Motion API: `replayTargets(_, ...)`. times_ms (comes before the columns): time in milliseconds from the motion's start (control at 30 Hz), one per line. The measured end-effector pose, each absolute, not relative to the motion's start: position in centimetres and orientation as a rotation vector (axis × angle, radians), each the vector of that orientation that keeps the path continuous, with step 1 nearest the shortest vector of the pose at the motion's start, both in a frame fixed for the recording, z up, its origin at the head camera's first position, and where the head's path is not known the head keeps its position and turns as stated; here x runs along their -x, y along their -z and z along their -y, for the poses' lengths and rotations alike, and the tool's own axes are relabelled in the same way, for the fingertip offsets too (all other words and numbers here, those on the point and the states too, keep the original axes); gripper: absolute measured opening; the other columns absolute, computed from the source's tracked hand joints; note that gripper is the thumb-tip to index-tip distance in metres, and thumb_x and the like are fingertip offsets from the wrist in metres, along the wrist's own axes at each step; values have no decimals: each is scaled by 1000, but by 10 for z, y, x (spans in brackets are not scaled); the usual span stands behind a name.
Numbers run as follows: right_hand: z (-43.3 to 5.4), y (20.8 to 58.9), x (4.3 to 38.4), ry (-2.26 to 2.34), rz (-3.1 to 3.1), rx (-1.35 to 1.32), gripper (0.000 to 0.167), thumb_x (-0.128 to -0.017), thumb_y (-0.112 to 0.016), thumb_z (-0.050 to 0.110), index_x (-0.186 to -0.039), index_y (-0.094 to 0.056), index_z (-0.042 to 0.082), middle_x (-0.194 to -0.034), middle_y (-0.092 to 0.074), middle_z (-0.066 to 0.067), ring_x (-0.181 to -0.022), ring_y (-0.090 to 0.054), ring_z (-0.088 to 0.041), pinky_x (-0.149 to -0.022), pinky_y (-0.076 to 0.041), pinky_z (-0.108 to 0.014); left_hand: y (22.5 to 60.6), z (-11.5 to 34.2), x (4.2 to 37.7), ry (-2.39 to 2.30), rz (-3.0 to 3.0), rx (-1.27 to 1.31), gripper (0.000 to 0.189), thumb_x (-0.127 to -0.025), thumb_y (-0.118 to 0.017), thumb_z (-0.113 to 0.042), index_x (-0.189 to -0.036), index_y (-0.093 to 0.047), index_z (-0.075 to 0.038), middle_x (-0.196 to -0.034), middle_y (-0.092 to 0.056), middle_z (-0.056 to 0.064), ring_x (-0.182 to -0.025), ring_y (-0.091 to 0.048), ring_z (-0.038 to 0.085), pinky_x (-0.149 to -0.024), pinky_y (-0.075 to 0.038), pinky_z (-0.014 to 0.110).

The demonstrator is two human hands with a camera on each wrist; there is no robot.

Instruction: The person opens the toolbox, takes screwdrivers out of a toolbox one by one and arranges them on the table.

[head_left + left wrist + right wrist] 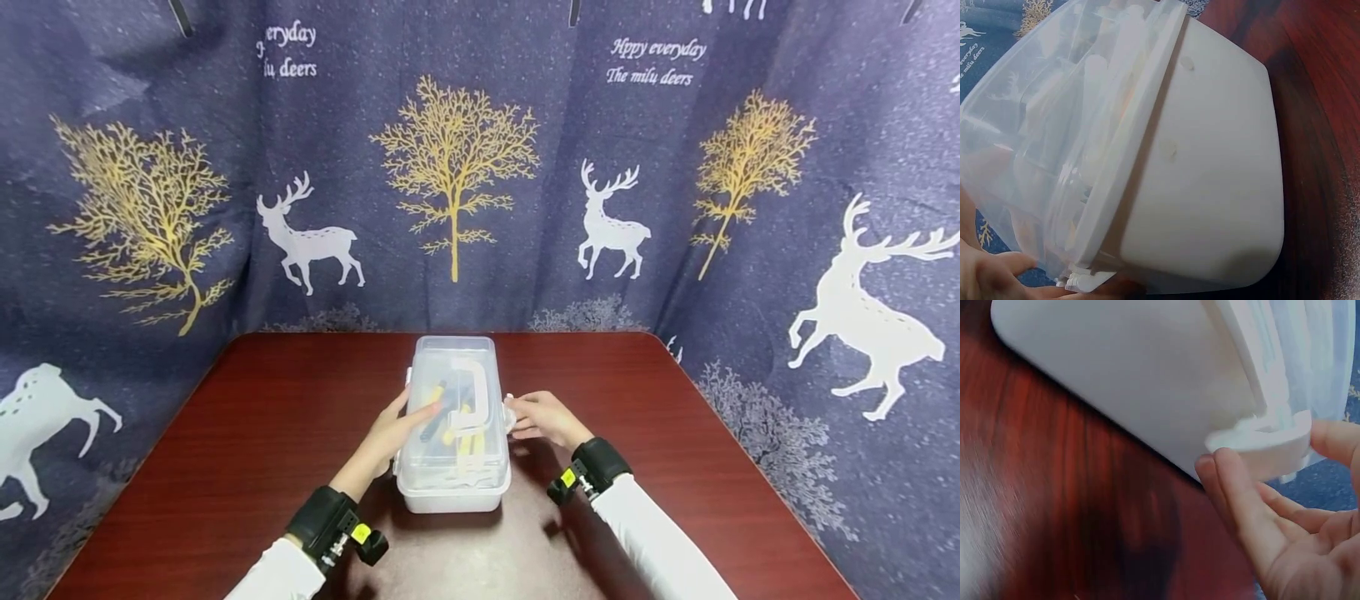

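Observation:
A toolbox with a white base (453,500) and a clear lid (453,352) stands on the table, its lid down. My left hand (386,437) holds its left side, thumb lying over the lid and fingers down along the side. In the left wrist view those fingers are beside a white latch (1088,281). At the right side, my right hand (549,417) pinches the other white latch (1272,451) between thumb and fingertips; this latch stands out from the wall. Yellow and dark items (433,421) show blurred through the lid, under its white handle (480,392).
The toolbox sits around the middle of a dark red wooden table (300,400). Behind the table's far edge hangs a dark blue curtain (510,233) printed with deer and trees. A black wrist strap with a camera is on each forearm.

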State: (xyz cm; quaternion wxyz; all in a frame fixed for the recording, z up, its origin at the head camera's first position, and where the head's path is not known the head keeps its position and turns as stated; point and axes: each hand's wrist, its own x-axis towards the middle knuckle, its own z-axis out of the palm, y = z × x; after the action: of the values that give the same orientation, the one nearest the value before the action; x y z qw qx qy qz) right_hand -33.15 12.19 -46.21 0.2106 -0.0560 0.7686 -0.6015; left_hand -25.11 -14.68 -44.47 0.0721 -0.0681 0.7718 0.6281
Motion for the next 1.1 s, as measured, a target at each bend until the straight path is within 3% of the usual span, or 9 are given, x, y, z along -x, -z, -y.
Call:
replayTargets(200,-130,462,332,1624,-2334,132,32,-88,-58,5,-112,-62,-15,-85,-68,-14,-65,-63,-12,-69,-59,-34,442,146,249,-1893,-2324,202,88,-82,-66,-53,-154,-20,-31,-156,-31,17,-129,-50,38,-100,-46,51)
replayTargets(367,-128,481,329,1643,-2400,74,25,-85,-60,1,-103,-65,-16,-78,-67,-15,-58,-60,-11,-62,-59,-33,443,146,250,-1891,-2329,208,87,-83,-66,-53,-153,-20,-30,-155,-33,17,-127,-52,36,-99,-47,50)
replayTargets(633,-112,505,324,1717,-2373,60,15,-84,-59,-4,-93,-64,-15,-78,-69,-16,-59,-64,-13,-62,-59,-33,443,144,248,-1896,-2337,201,86,-82,-66,-53,-153,-22,-30,-155,-34,16,-128,-51,36,-101,-45,50)
replayTargets(967,-103,503,321,1708,-2387,37,23,-83,-57,-4,-100,-66,-16,-77,-70,-17,-60,-65,-14,-62,-59,-33,440,149,251,-1754,-2464,173,89,-81,-65,-58,-153,-22,-29,-155,-34,16,-131,-49,37,-102,-44,51)
replayTargets(1033,-103,501,318,1702,-2391,48,23,-85,-56,-1,-101,-66,-15,-77,-69,-17,-59,-65,-13,-62,-59,-33,433,150,251,-1577,-2704,107,89,-79,-65,-62,-151,-29,-24,-149,-43,18,-128,-51,39,-100,-45,52)
replayTargets(1100,-104,499,314,1703,-2397,43,24,-87,-55,2,-101,-66,-14,-78,-68,-15,-58,-64,-12,-61,-59,-32,420,149,250,-1357,-3002,25,80,-78,-65,-62,-142,-46,-18,-134,-57,18,-117,-58,37,-92,-48,50)
